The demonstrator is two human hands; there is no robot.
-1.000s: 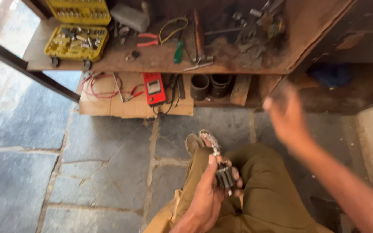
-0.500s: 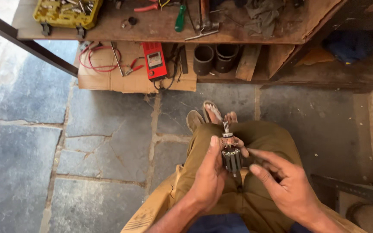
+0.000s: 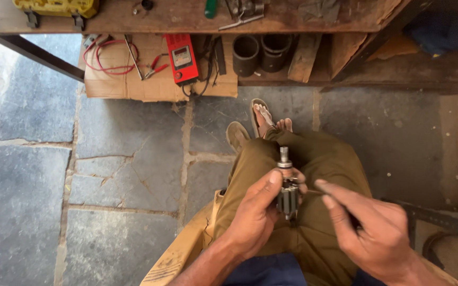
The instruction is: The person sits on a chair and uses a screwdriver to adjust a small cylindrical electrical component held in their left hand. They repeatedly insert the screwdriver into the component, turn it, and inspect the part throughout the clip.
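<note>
Floor: grey stone slabs point(image 3: 43, 175) under seated person's lap.
Left hand point(image 3: 255, 217): fingers wrapped round motor armature point(image 3: 287, 190), held upright over thigh.
Right hand point(image 3: 369, 228): pinching thin tool, tip beside armature; tool mostly hidden.
Beyond: red multimeter point(image 3: 182, 58) on cardboard point(image 3: 133, 85).

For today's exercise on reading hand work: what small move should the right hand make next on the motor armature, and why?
Probably bring the right hand a little leftward so its fingertips meet the armature. The left hand grips it upright over the lap, while the right fingertips sit just beside it, seemingly pinching something thin.
</note>
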